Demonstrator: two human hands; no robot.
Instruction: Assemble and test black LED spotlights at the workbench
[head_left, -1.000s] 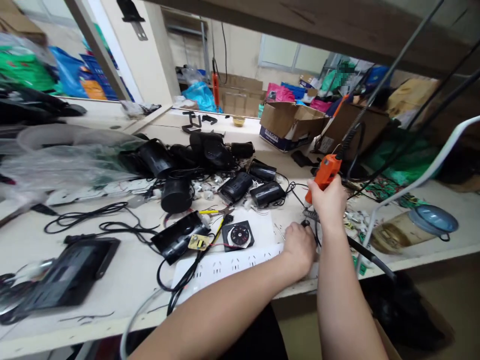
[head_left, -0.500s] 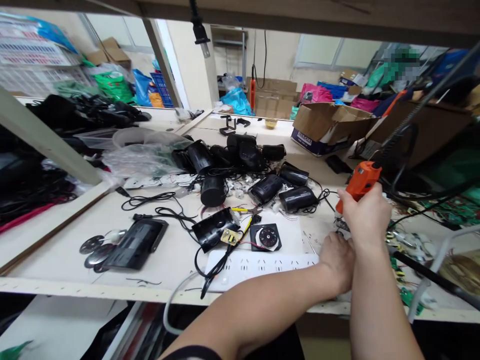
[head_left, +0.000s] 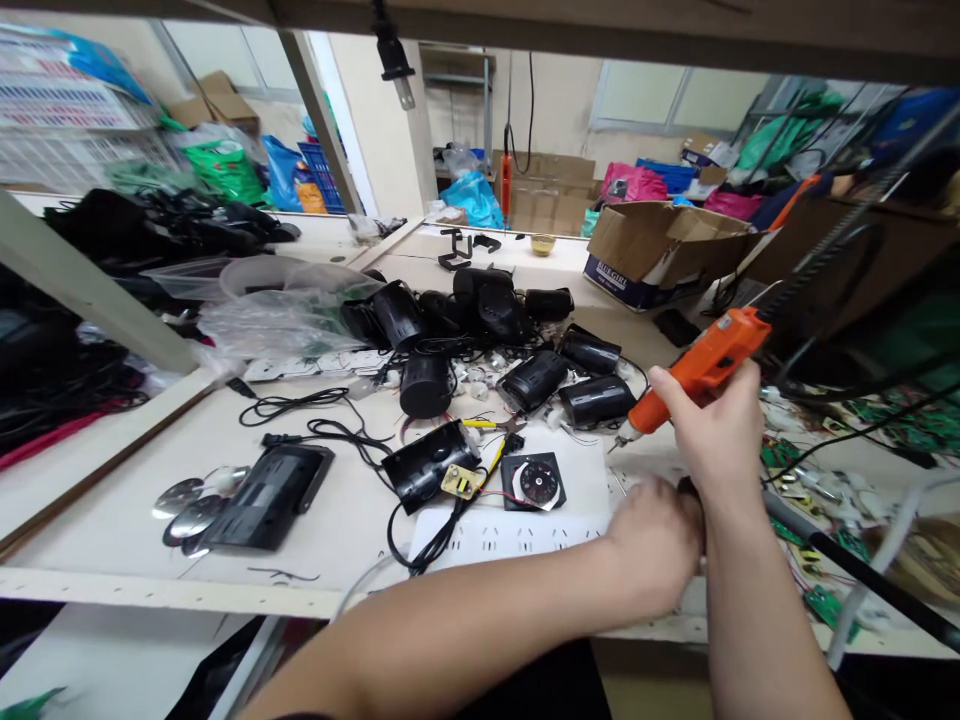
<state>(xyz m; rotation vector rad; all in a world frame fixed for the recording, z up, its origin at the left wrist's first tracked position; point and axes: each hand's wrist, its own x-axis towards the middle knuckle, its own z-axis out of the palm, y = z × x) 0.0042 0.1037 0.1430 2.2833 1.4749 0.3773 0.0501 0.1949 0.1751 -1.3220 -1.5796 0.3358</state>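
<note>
My right hand (head_left: 716, 435) is wrapped round an orange electric screwdriver (head_left: 712, 360), its bit pointing down and left, clear of the bench. My left hand (head_left: 652, 545), smeared by motion, is curled low over the bench close to my right wrist. Its fingers look closed, and what they hold is hidden. To its left lies a white power strip (head_left: 510, 530). Behind that sit a square black part with a round dial (head_left: 536, 482) and a black housing (head_left: 427, 462) with a small yellow circuit board (head_left: 461, 482) on wires.
Several black housings (head_left: 532, 380) crowd the middle of the bench. Another housing (head_left: 274, 495) lies at left beside shiny discs (head_left: 191, 515). Loose circuit boards (head_left: 825, 605) and a black tube (head_left: 877, 570) are at right. A cardboard box (head_left: 660, 255) stands behind; a plug (head_left: 394, 60) hangs above.
The screwdriver has lifted off the spot beside my left hand and swung leftward, now tilted more. My left hand has shifted slightly left and toward me.
</note>
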